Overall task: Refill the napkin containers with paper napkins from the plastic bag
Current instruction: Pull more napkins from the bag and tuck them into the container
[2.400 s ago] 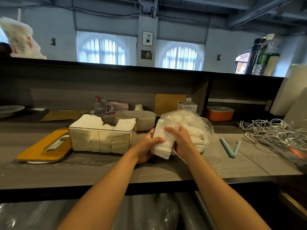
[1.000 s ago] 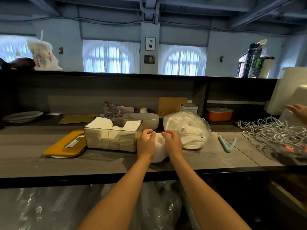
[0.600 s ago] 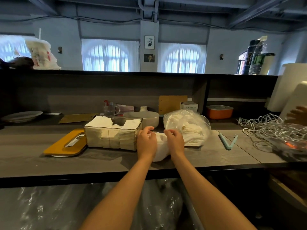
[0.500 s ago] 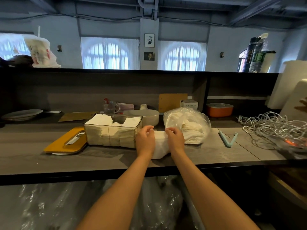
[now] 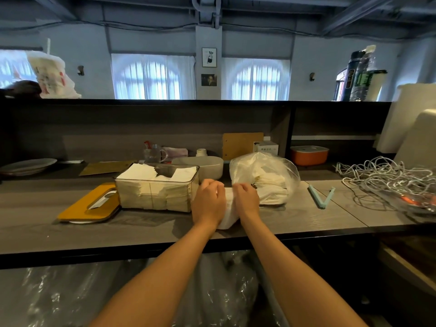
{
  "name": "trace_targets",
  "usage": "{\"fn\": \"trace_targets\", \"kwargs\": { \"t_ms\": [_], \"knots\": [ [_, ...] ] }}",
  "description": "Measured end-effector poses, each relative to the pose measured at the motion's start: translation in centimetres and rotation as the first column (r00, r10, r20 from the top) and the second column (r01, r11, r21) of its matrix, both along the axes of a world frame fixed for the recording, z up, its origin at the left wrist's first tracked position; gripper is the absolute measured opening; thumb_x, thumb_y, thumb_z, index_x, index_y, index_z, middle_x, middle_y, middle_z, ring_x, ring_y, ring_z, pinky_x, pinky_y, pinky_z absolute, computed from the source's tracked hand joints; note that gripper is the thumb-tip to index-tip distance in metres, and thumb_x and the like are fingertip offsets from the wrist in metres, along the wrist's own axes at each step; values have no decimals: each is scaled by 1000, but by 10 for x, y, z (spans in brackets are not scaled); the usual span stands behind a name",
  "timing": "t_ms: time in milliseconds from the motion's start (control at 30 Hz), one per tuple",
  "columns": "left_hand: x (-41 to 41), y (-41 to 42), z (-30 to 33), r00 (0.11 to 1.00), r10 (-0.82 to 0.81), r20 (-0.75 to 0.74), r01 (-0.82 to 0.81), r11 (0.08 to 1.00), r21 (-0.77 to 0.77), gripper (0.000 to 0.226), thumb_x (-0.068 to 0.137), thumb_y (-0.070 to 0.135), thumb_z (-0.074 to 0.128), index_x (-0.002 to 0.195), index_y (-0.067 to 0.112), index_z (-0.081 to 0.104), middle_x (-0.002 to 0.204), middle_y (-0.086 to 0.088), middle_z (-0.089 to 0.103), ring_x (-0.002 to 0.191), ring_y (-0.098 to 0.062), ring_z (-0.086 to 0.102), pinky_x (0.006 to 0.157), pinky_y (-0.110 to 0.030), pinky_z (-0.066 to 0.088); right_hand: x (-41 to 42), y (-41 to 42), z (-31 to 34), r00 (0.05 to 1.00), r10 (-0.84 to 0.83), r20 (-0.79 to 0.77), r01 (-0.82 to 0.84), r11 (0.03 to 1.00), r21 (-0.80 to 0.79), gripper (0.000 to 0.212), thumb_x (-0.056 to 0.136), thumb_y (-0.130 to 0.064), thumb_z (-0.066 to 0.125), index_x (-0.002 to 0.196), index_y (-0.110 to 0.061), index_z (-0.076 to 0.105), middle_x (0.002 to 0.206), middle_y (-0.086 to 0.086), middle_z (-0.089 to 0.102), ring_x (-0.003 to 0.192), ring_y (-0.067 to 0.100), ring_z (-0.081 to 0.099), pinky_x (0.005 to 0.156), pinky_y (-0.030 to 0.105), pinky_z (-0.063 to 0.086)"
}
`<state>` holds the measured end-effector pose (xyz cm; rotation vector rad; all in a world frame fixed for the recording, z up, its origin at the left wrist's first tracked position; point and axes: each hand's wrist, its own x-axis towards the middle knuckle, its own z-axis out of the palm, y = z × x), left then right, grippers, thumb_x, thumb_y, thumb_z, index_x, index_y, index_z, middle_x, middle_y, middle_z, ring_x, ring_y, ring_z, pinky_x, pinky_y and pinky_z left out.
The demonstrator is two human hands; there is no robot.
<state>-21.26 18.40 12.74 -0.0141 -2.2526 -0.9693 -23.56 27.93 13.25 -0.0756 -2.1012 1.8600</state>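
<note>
Two hands on one white stack of paper napkins (image 5: 227, 210), lying flat on grey wooden counter (image 5: 295, 215): left hand (image 5: 207, 204) and right hand (image 5: 245, 200) with fingers curled over it from both sides. Just left, clear plastic napkin container (image 5: 157, 190), already holding napkins, beside yellow lid (image 5: 88, 206). Just behind right hand, clear plastic bag (image 5: 266, 175) with more napkins. Farther right, light blue clip (image 5: 320, 197) and white tangled cables (image 5: 387, 175).

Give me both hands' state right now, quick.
Left hand: fingers curled, gripping the stack of napkins on the counter.
Right hand: fingers curled, gripping the same stack from the other side.
</note>
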Motion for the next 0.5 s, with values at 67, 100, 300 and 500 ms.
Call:
{"fn": "trace_targets", "kwargs": {
  "t_ms": [67, 100, 300, 500],
  "knots": [
    [2, -3, 0, 999, -35, 19, 36, 995, -95, 36, 106, 30, 36, 102, 16, 68, 108, 0, 63, 95, -15, 58, 72, -30, 40, 0, 1, -1, 998, -66, 8, 66, 998, -10, 24, 97, -21, 48, 89, -7, 65, 78, 0, 57, 79, 17, 51, 60, 27, 35],
    [2, -6, 1, 997, -73, 27, 76, 988, -133, 37, 106, 31, 35, 102, 15, 67, 106, -2, 64, 97, -17, 59, 73, -31, 40, 0, 1, -2, 997, -80, 7, 80, 997, -12, 25, 97, -23, 47, 85, -8, 64, 76, 0, 56, 78, 17, 51, 62, 30, 36],
    [6, -35, 27, 899, -238, 368, 410, 754, -513, 65, 98, 44, 52, 153, 16, 32, 152, -5, 40, 136, -22, 40, 110, -37, 36, 1, 3, 3, 999, -18, 35, 22, 991, -128, 44, 102, -39, 39, 90, -12, 72, 94, 6, 62, 93, 22, 56, 87, 36, 43],
    [-2, -49, 45, 843, -287, 456, 498, 736, -458, 52, 89, 28, 69, 136, 17, 53, 131, -5, 61, 116, -22, 57, 96, -37, 47, 5, 0, 5, 996, 92, -8, -92, 984, -151, 55, 104, -46, 30, 97, -12, 73, 97, 5, 66, 90, 18, 57, 76, 33, 44]
  ]
}}
